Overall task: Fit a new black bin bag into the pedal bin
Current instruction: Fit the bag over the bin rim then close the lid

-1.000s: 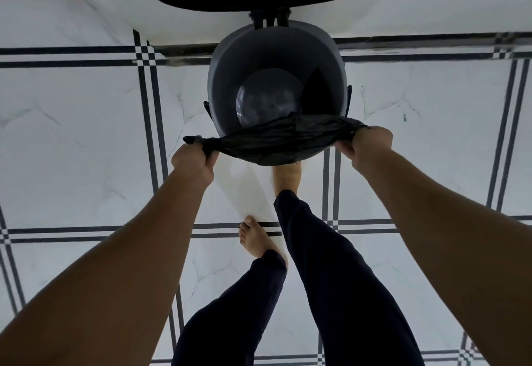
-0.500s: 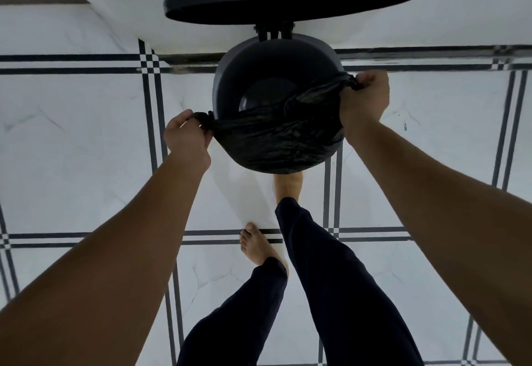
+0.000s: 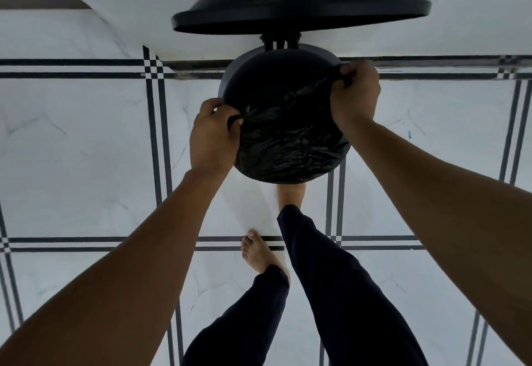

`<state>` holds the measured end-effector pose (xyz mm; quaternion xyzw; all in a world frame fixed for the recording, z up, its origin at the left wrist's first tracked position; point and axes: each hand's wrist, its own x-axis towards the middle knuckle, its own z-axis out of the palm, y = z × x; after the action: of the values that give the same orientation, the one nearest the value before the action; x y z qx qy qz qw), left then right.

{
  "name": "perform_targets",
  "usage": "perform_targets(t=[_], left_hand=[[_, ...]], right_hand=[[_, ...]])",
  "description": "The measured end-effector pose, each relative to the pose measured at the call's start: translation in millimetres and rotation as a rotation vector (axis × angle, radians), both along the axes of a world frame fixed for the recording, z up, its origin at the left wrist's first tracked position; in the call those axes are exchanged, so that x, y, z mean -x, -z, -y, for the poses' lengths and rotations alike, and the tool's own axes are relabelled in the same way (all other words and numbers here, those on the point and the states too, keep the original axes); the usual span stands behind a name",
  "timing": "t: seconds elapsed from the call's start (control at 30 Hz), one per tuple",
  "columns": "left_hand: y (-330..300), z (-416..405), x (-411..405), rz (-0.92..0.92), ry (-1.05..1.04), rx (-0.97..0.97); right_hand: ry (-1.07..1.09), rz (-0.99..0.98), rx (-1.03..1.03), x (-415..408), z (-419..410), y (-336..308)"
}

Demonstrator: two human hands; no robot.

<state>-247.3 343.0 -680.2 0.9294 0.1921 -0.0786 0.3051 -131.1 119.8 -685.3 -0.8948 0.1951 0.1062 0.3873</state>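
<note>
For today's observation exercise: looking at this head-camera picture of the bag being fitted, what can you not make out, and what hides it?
- Pedal: head view, hidden under the bin and bag.
- Bin's inside: covered by the bag stretched between the left hand and right hand.
- Toes of the forward foot: tucked beneath the bag.
- Bin's back rim: hard to tell apart from the bag, both dark, under the raised lid.

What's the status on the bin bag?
Left hand and right hand gripping bin bag at pedal bin rim. Front edge hooked over. Lid up, nothing obstructing.
</note>
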Motion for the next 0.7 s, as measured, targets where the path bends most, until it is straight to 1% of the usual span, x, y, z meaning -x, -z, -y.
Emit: perform_targets(t=[0.03,0.13,0.17,0.23,0.33,0.4,0.43,0.5,0.53,0.57,0.6,0.63,0.67,0.7], left_hand=[[3,-4,-4,0.012,-0.051,0.012],[12,-20,-16,0.048,-0.322,0.093],[17,-25,-19,0.059,-0.378,0.113],[17,-26,-22,0.047,-0.418,0.134],[20,-30,-39,-0.007,-0.485,0.100],[19,-31,-46,-0.015,-0.516,0.028],[25,-31,-48,-0.029,-0.499,0.002],[25,-48,-73,-0.032,-0.494,-0.020],[31,-54,-84,-0.049,-0.495,0.000],[23,-69,-118,-0.061,-0.497,0.040],[37,-68,-116,-0.075,-0.515,0.025],[57,-57,-99,-0.194,-0.539,0.025],[84,-50,-61,-0.204,-0.631,-0.045],[124,-35,12,-0.266,-0.678,-0.043]], right_hand=[[-0.029,0.008,-0.009,0,-1,1],[-0.107,0.009,-0.008,-3,0,5],[-0.147,0.012,0.005,-3,0,8],[-0.220,0.037,0.036,-2,1,12],[-0.272,0.098,0.067,-1,1,19],[-0.311,0.128,0.090,-3,-2,22],[-0.338,0.135,0.106,-6,-3,23],[-0.391,0.123,0.143,-12,-9,25],[-0.403,0.103,0.163,-17,-11,26],[-0.404,0.077,0.181,-22,-13,29],[-0.393,0.048,0.191,-26,-14,30],[-0.373,0.013,0.195,-31,-15,32],[-0.347,-0.024,0.195,-36,-15,34],[-0.320,-0.055,0.199,-40,-15,35]])
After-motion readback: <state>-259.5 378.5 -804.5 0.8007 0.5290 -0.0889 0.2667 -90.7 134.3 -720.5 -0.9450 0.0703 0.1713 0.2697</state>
